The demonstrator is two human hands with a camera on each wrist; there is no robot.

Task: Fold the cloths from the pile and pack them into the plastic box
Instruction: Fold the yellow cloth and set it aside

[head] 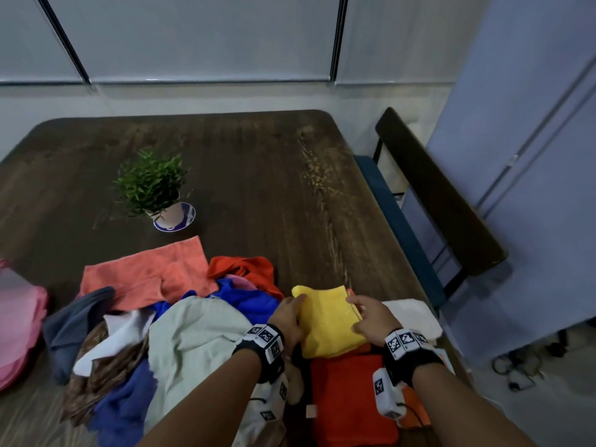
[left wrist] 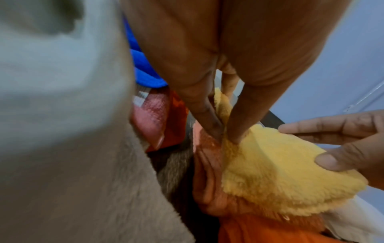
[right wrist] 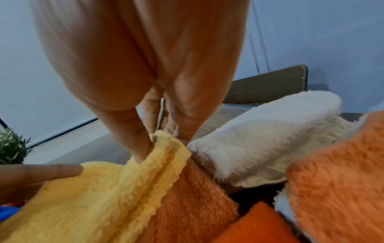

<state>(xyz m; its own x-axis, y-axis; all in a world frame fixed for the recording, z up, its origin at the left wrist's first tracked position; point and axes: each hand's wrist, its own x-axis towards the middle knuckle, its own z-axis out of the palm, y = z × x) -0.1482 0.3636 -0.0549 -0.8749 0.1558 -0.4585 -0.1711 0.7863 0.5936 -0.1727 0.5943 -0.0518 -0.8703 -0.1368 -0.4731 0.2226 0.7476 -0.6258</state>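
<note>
Folded cloth [head: 329, 321] lies between left hand's fingers [head: 298, 301] and right hand's fingers [head: 356, 301], atop another folded cloth [head: 348, 395]. Loose pile [head: 180, 330] left of left fingers. Potted plant [head: 154, 185] well beyond fingertips. Chair [head: 429, 195] right of right fingers.

Domestic room, most likely a dining area in a home. Evidence: a dark wooden table [head: 258, 175] with a bench-type seat [head: 432, 195] along its right side, a small potted plant [head: 154, 185] on a saucer, a heap of household cloths [head: 167, 317], pale roller blinds [head: 200, 37] behind.
</note>
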